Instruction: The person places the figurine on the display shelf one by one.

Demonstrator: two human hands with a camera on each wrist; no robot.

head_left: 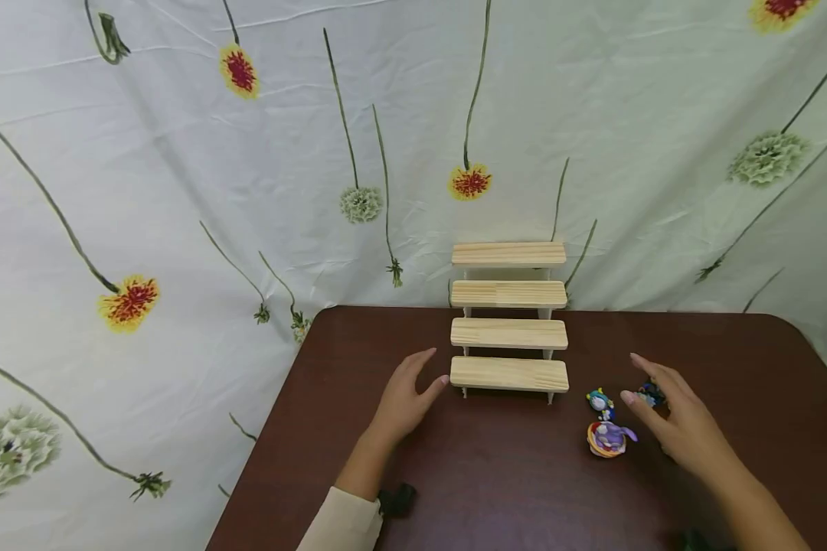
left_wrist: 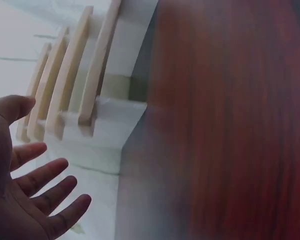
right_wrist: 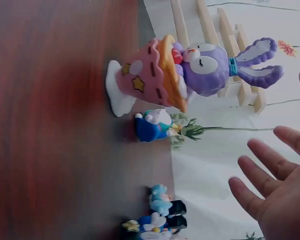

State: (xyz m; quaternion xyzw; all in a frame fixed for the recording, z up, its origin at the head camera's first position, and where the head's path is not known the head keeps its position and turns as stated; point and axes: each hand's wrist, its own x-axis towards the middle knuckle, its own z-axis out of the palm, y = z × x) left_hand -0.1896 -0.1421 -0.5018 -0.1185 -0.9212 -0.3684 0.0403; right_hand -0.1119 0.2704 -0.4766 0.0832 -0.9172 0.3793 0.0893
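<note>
My left hand [head_left: 401,399] [left_wrist: 32,195] hovers left of a stepped wooden display stand [head_left: 508,373] [left_wrist: 65,80], fingers spread and holding nothing. Its thumb points toward the lowest step without clear contact. On the other side, my right hand [head_left: 678,425] [right_wrist: 277,185] hangs in the air with loose, parted fingers beside several toy figurines. Nearest is a purple rabbit figurine [head_left: 609,438] [right_wrist: 205,70] in a pink cup with a white base. A small blue-and-white figurine [head_left: 600,403] [right_wrist: 154,125] stands behind it. Further dark-and-blue figurines [head_left: 650,393] [right_wrist: 160,210] are partly covered by the right hand in the head view.
A dark reddish-brown table [head_left: 496,474] carries everything, its back edge against a white flower-print cloth [head_left: 289,153]. The stand sits at that back edge. Black straps [head_left: 397,500] show at the left wrist.
</note>
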